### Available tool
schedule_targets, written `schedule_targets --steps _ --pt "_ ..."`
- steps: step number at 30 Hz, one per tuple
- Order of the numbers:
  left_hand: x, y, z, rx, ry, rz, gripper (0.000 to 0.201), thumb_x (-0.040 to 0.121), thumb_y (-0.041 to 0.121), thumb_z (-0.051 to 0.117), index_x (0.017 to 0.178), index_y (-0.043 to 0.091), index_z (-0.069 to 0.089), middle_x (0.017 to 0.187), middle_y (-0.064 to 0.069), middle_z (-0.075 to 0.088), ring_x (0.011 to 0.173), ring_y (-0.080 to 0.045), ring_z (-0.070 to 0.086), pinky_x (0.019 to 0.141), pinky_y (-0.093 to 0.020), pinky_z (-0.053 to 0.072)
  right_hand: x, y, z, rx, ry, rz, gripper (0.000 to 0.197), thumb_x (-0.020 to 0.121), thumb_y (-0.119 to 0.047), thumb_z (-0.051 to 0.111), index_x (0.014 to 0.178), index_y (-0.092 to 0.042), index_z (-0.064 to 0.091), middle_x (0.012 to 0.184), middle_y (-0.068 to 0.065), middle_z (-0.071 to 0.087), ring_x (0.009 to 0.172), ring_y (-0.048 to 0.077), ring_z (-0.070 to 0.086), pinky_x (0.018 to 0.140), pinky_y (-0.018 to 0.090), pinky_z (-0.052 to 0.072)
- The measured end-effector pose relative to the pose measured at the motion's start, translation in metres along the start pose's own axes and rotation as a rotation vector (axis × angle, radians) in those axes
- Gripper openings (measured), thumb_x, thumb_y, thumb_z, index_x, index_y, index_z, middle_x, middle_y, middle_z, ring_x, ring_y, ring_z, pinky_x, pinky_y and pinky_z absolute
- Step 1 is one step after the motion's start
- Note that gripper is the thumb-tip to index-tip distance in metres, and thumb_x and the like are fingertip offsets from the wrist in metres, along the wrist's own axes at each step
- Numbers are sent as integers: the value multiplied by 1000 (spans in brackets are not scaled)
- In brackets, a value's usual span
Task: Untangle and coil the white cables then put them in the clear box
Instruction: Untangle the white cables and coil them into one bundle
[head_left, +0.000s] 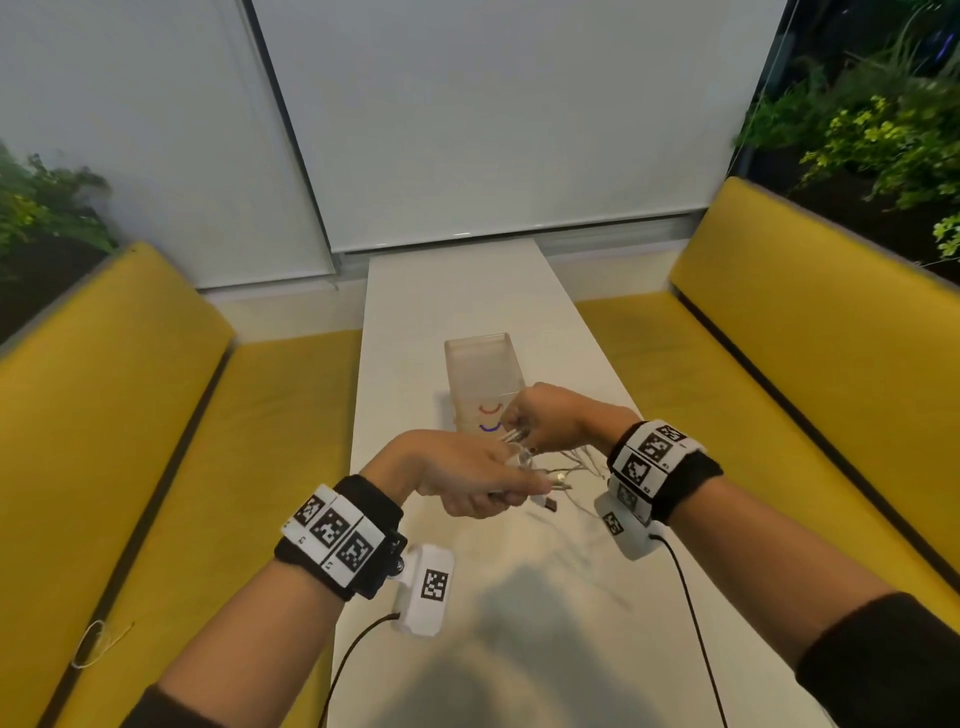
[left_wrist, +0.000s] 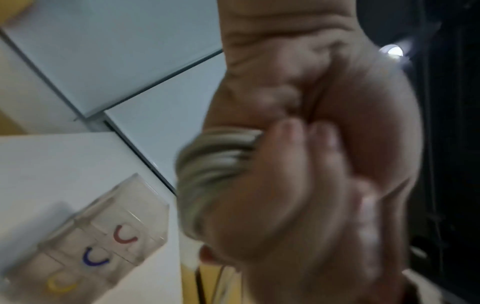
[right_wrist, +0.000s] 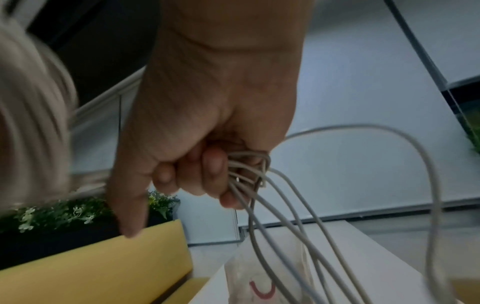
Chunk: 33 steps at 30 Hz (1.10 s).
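At frame centre, the left hand (head_left: 470, 480) clenches a coil of white cables (left_wrist: 213, 164); the right hand (head_left: 545, 418) grasps loose strands (right_wrist: 285, 205). Pulling hard risks tightening knots, or trailing loops could topple the clear box (head_left: 483, 374) behind

The box (head_left: 480, 371) stands mid-frame on the table (head_left: 457, 291); cables (head_left: 574, 467) lie lower right of it; benches (head_left: 156, 415) flank both sides.
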<state>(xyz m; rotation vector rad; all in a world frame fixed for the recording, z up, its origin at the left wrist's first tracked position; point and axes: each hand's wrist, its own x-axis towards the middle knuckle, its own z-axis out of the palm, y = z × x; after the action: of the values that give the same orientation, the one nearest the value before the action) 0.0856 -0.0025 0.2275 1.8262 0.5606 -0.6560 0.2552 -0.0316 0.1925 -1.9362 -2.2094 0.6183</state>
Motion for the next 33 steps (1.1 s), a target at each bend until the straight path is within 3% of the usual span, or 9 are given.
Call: schedule_targets --steps 2,4,9,12,15,19,27,30,33 --pt "10 -9 0 99 113 -77 46 99 54 51 69 20 41 56 2 28 45 -12 20 43 -23 17 -2 -1 -5 -36 -28 22 21 83 -22 73 73 -20 55 68 -5 54 59 13 43 53 24 31" --pt "21 -20 -2 36 260 -82 38 98 55 51 92 18 53 58 2 30 45 -12 20 44 -23 18 -6 5 -7 5 -34 46 17 85 -22 73 89 -22 57 79 -7 57 66 10 50 56 21 35" --pt "27 -24 -1 125 565 74 36 105 43 45 134 25 54 71 -11 57 49 -19 42 44 -25 38 -18 14 -11 79 -17 101 28 83 -18 74 106 -23 59 71 -16 52 63 3 50 58 23 39" --pt "31 -38 -12 47 720 100 41 103 54 39 125 30 63 55 -3 43 43 -15 38 39 -25 32 -27 21 -13 87 71 122 21 77 -21 77 92 -20 63 62 -13 52 56 4 47 57 26 38" --pt "38 -50 -28 -137 853 51 50 99 63 37 107 24 67 58 3 43 48 -14 34 42 -24 26 -33 23 -6 171 165 124 25 77 -30 80 90 -16 64 59 -13 51 53 2 46 54 21 37" --pt "38 -43 -40 -511 796 150 37 97 53 47 81 20 54 60 -2 41 48 -15 32 47 -27 23 -35 25 7 372 268 59 26 91 -43 65 77 -22 59 58 -12 48 49 1 42 52 18 32" --pt "48 -30 -37 -553 1043 202 54 94 67 46 64 22 51 48 12 48 45 -6 43 47 -24 32 -33 29 25 625 318 51 42 102 -44 42 87 -15 70 52 -15 48 49 4 36 55 18 34" --pt "54 -27 -38 -646 1148 259 46 92 58 56 63 22 54 54 7 49 51 -13 44 50 -27 33 -27 23 36 649 305 78 50 101 -54 32 75 -20 59 61 -8 43 55 8 38 60 24 34" --pt "58 -17 -40 -790 1151 374 33 95 40 63 69 20 56 50 7 48 45 -13 42 41 -23 32 -22 11 49 639 267 55 41 104 -47 30 76 -21 46 70 -4 42 62 10 37 64 25 34"
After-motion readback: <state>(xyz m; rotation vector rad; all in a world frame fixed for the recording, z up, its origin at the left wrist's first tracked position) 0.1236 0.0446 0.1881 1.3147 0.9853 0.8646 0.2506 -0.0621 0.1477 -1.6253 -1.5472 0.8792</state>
